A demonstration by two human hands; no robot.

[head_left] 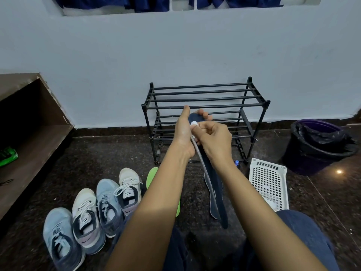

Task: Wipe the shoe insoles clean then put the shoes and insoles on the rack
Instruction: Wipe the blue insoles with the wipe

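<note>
Pale blue wall and dark speckled stone floor are framing a person sitting low and working close to the body. Fingers of the right hand (pixel 214 139) are pinching a small white wipe (pixel 194 123) and pressing it onto the top face of a long navy foam insole (pixel 197 117). Fingers of the left hand (pixel 182 133) are curling round that insole's toe end, thumb pointing up along its edge. The insole's long axis is running from the toe, held up towards the rack, back and down to the heel near the lap, so nearly all of its length is lying nearer the body than the wipe; a stroke would probably be pulling that way, with the right hand doing it. Under it another dark insole (pixel 213 204) seems to be lying on the floor. Lime-green insole (pixel 153 178) is showing either side of the left forearm; one or two, I cannot tell. Four trainers are standing in a row at left: two light blue (pixel 60 237) (pixel 109 204), two white-and-grey (pixel 86 218) (pixel 130 188). Straight ahead, a black two-tier tube rack (pixel 205 98) is standing against the wall.
</note>
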